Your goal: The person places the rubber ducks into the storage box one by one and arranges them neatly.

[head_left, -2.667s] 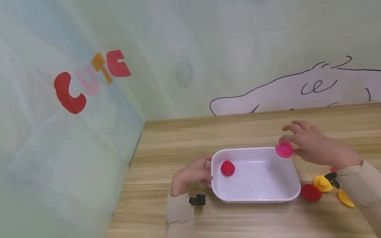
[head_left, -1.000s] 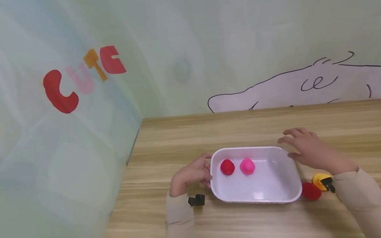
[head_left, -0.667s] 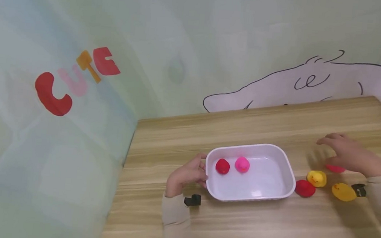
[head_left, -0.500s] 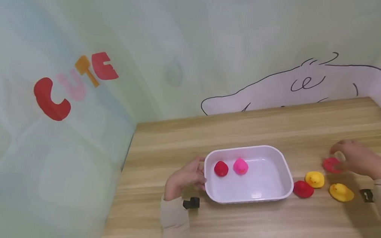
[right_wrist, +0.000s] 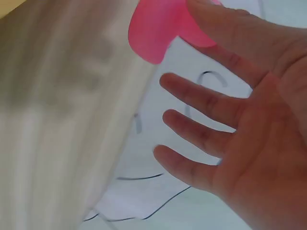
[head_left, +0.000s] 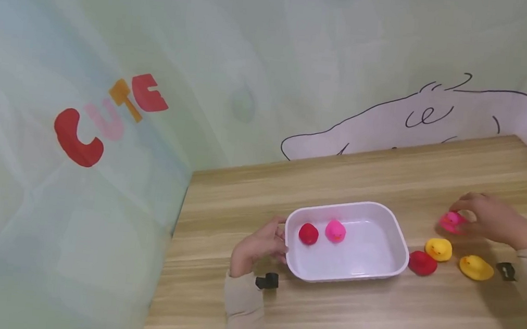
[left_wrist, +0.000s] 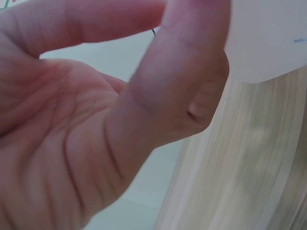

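My right hand pinches a pink rubber duck between thumb and index finger. In the right wrist view the other fingers are spread, and the pink duck shows at the top. My left hand grips the left end of a white tray, thumb at its rim. Close up in the left wrist view are the bent fingers of the left hand, beside a pale corner of the tray. Inside the tray sit a red duck and another pink duck.
Just right of the tray lie a red duck and a yellow duck. A second yellow duck is farther right, below the right hand. The wooden table meets a printed cloth backdrop behind and at the left.
A pink duck was released into the tray. My right hand then moved right to another pink duck on the table and took hold of it. My left hand has stayed at the tray.
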Demonstrator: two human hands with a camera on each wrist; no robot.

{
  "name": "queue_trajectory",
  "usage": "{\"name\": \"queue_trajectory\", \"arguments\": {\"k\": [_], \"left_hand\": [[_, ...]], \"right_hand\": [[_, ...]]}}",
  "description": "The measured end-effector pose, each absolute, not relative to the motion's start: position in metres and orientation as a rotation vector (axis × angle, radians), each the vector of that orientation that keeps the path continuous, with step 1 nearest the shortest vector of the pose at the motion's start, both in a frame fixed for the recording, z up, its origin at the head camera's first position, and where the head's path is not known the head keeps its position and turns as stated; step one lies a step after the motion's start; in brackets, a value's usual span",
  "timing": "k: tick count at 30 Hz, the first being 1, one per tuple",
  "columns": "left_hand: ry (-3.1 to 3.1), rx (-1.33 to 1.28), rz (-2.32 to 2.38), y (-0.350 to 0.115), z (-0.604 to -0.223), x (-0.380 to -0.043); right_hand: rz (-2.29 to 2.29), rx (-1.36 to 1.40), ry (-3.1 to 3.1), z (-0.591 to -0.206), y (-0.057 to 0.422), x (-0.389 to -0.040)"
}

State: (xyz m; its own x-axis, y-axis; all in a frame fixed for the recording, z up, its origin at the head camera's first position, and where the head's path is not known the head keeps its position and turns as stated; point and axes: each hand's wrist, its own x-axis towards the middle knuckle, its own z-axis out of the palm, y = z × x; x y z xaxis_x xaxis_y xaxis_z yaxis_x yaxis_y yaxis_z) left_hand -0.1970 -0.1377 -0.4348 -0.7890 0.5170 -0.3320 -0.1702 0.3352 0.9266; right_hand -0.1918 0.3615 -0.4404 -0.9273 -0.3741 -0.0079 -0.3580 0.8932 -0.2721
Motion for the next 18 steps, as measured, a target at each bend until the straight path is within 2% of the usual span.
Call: {"name": "queue_trajectory", "arguments": {"k": [18], "left_hand": [[1.989, 0.282, 1.519, -0.137, -0.431, -0.195]], "right_hand": [[-0.399, -0.836, 2.980, -0.379, 0.281, -0.199]]}}
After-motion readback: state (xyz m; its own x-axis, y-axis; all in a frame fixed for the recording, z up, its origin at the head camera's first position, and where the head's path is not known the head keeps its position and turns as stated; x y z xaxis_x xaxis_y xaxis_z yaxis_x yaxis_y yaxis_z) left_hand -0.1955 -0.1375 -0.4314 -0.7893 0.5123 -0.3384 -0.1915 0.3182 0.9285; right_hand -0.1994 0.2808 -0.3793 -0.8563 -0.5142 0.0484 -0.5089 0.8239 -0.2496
